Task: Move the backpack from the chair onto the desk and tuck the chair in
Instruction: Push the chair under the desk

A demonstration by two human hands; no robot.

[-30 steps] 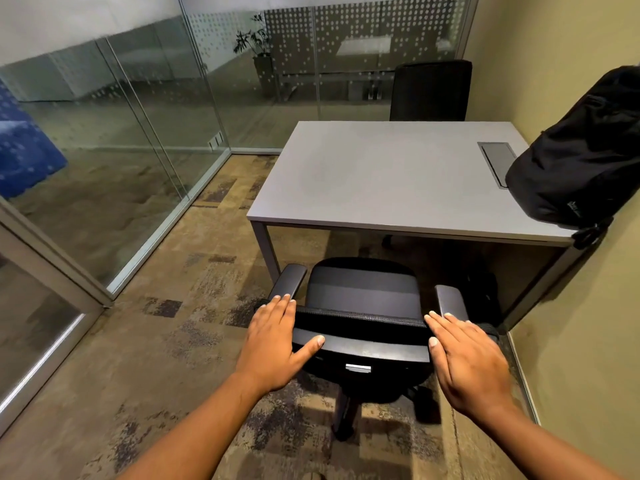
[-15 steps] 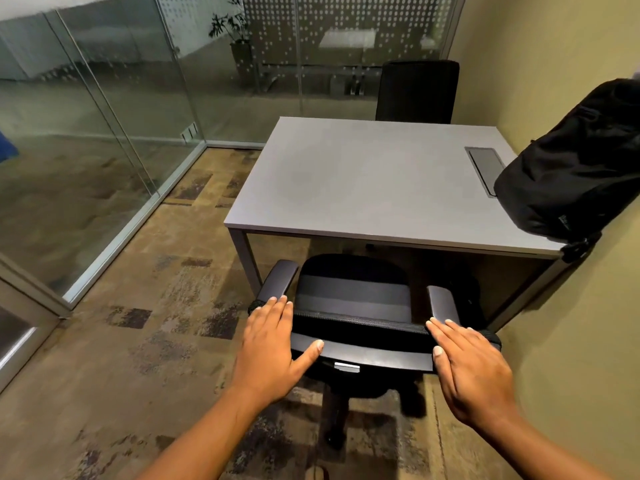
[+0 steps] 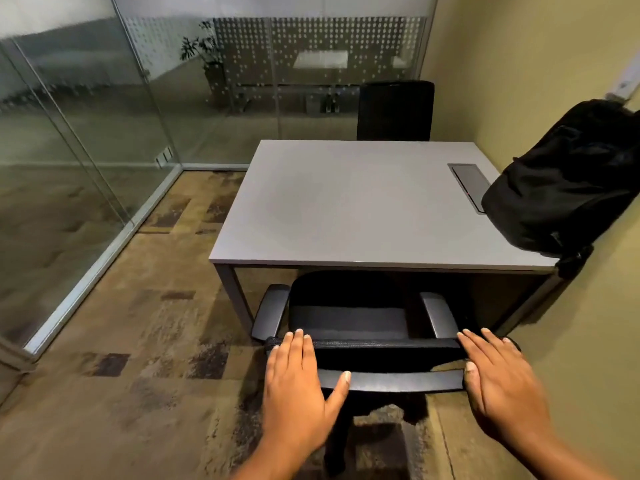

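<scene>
Tucking step in hand. Backpack (image 3: 561, 181) already up on the desk (image 3: 346, 202), at the right edge of the frame, leaning against the yellow wall and overhanging the near right corner, a strap dangling past the desk edge. First half of the task judged done.

Office chair (image 3: 360, 323) low in the centre of the frame, seat front under the desk's near edge, armrests and backrest out in the open. Left hand (image 3: 301, 386) laid flat on the left end of the backrest top, fingers together and draped over the rim, thumb splayed onto the rear bar. Right hand (image 3: 498, 386) flat on the right end in the same way, fingers slightly fanned, thumb on the bar. Neither hand curled into a full clasp; palms pressing, not gripping.

Next move, as a judgement: an even forward push from both palms, straight toward the upper part of the frame, until the armrests reach the desk edge. Whether the armrests clear beneath the top cannot be told from here. Little room to the wall at right, so worth avoiding any swing that way.
</scene>
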